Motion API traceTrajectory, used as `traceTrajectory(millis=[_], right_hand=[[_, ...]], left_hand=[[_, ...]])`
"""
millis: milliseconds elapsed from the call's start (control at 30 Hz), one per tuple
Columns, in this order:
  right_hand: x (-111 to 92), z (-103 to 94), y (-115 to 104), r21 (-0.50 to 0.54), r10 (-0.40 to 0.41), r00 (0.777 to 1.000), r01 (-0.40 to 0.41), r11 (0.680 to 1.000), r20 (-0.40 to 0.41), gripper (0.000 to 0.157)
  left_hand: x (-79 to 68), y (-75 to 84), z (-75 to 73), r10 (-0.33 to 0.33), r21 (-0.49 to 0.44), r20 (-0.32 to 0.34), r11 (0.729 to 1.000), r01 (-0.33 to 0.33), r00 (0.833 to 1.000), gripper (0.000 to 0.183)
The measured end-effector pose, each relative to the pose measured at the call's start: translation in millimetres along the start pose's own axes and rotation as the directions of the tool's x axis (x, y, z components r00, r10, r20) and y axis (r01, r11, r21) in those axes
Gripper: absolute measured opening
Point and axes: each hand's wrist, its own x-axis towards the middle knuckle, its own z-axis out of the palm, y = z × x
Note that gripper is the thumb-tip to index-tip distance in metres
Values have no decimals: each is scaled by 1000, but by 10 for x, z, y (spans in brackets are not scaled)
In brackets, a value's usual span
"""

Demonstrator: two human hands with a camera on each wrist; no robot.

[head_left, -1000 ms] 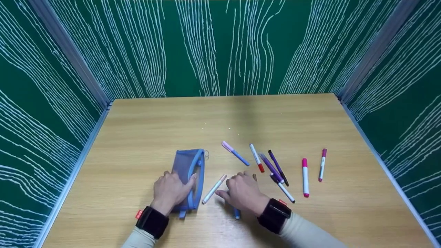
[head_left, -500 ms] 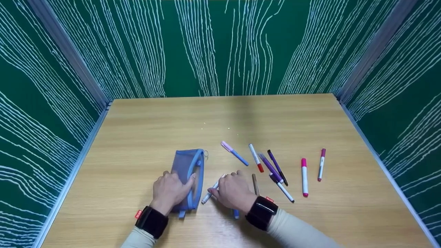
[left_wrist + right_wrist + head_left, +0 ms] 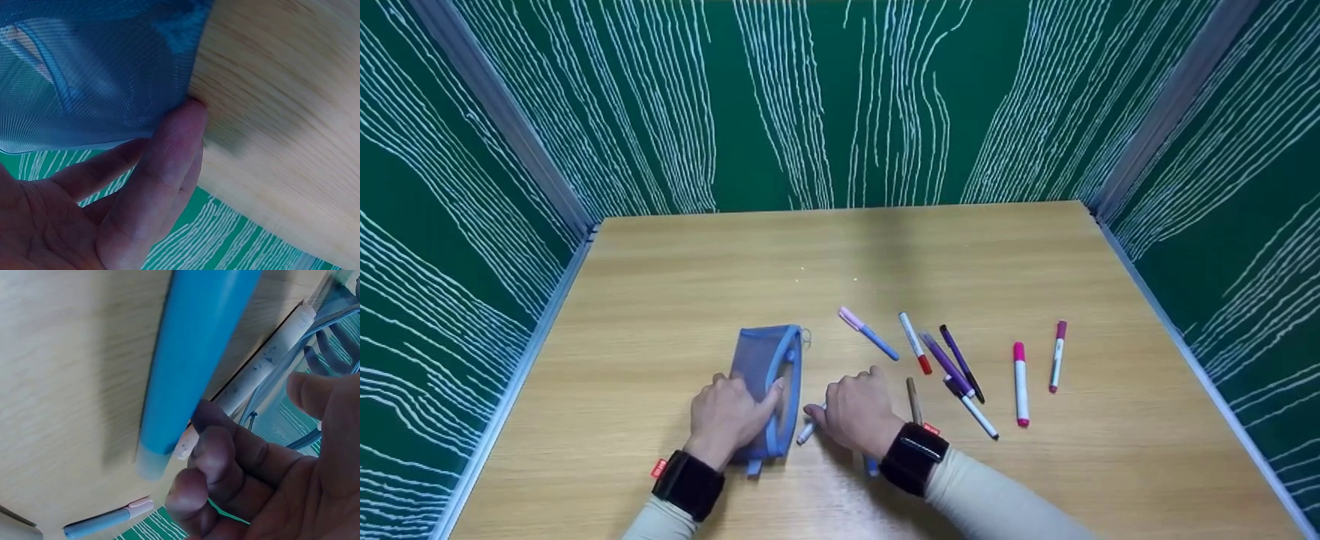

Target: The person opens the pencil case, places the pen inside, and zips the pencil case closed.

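My left hand (image 3: 727, 420) holds a blue mesh pencil case (image 3: 756, 352) that lies on the table, with the thumb at its zip opening. In the left wrist view, the fingers bend against the edge of the mesh. My right hand (image 3: 856, 409) is low over a white marker (image 3: 806, 433), which it partly hides. The right wrist view shows bent fingertips beside that white marker (image 3: 247, 382), with the thumb spread apart from them. A blue marker (image 3: 194, 354) lies beneath the right wrist, its end (image 3: 871, 466) showing in the head view.
A brown pen (image 3: 913, 401) lies just right of my right hand. Farther back are a pink-capped blue pen (image 3: 870, 334), a red-capped marker (image 3: 915, 343) and a cluster with a purple pen (image 3: 947, 364). A pink-capped marker (image 3: 1021, 386) lies farther right. Green patterned walls enclose the table.
My right hand has moved left, away from the brown pen and over the white marker, covering much of it. The left hand stays on the pencil case.
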Motion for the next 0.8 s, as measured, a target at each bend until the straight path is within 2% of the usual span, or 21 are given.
traceTrajectory(millis=[200, 500, 800], right_hand=[[9, 1, -50, -6, -9, 999, 9, 1000, -43, 72], [20, -16, -79, 7, -23, 1000, 24, 1000, -20, 68], [32, -13, -107, 98, -7, 1000, 8, 995, -8, 54]], left_hand=[[-6, 5, -4, -3, 3, 4, 1000, 3, 1000, 86], [24, 29, -13, -2, 8, 2, 1000, 2, 1000, 83], [19, 1, -1, -15, 6, -6, 1000, 15, 1000, 84]])
